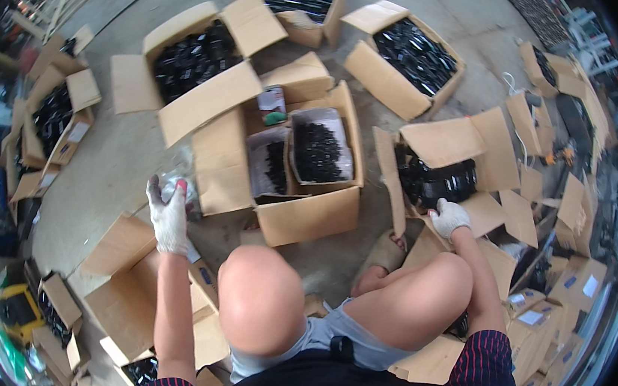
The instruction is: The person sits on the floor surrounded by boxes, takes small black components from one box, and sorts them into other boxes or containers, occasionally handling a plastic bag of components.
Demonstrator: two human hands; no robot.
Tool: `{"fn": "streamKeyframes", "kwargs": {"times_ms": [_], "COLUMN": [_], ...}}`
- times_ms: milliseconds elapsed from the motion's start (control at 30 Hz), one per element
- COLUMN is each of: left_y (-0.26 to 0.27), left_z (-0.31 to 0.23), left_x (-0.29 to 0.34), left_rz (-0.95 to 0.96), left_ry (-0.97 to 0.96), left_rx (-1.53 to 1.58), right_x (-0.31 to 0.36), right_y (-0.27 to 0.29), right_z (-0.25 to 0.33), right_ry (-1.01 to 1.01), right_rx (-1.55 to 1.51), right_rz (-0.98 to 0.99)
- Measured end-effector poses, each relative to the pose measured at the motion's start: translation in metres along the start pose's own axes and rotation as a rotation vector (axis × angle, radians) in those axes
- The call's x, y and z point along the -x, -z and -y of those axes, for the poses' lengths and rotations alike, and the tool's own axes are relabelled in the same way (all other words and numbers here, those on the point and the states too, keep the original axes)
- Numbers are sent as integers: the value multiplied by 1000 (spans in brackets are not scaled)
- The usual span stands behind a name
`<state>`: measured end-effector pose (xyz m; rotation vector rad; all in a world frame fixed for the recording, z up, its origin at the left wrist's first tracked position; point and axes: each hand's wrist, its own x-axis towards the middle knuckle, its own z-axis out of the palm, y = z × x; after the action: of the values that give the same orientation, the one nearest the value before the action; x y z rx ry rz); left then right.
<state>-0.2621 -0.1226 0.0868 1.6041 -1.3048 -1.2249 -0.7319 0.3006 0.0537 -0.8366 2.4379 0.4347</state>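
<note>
My left hand [168, 217], in a white glove with a red patch on one fingertip, is raised with its fingers apart and nothing in them. A crumpled clear plastic bag [187, 194] lies on the floor just beside it. My right hand [449, 218], gloved too, is at the near edge of an open cardboard box [500, 149] on the right. Its fingers are bent close against the shiny black parts [445, 183] inside; what they grip is hidden. Between my hands stands a larger box [310, 222] holding two grey-lined trays of small black pieces [319, 151].
Open boxes of shiny black parts stand at the far left [158, 34], far middle [332, 26] and far right [388, 81]. An open carton [124, 302] sits by my left forearm. More cartons [551, 324] crowd the right side. A yellow-and-black object [18, 311] lies lower left.
</note>
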Motion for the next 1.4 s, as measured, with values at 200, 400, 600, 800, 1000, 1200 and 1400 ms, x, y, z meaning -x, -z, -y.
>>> {"fn": "streamKeyframes", "kwargs": {"times_ms": [200,400,600,800,1000,1200,1400], "left_y": [115,175,174,199,208,246,204], "left_z": [39,209,204,222,257,269,-25], "left_x": [40,80,85,62,92,72,49], "left_rz": [-553,171,223,272,269,-301,-218], "left_ry": [-373,598,339,-283,-52,463,-172], "left_rx": [-202,-1108,-1132,-1546,-1434,-451,246], "right_x": [-27,-34,-4,65,147,190,211], "right_y": [-30,-15,1,66,155,150,187], "right_z": [25,47,-3,-55,-6,41,132], "right_ry": [-232,-324,-85,0,82,307,517], "right_rx": [-86,-239,-666,-1190,-1487,-1561,-1199], "right_rz": [-214,-338,-676,-610,-497,-312,-209]}}
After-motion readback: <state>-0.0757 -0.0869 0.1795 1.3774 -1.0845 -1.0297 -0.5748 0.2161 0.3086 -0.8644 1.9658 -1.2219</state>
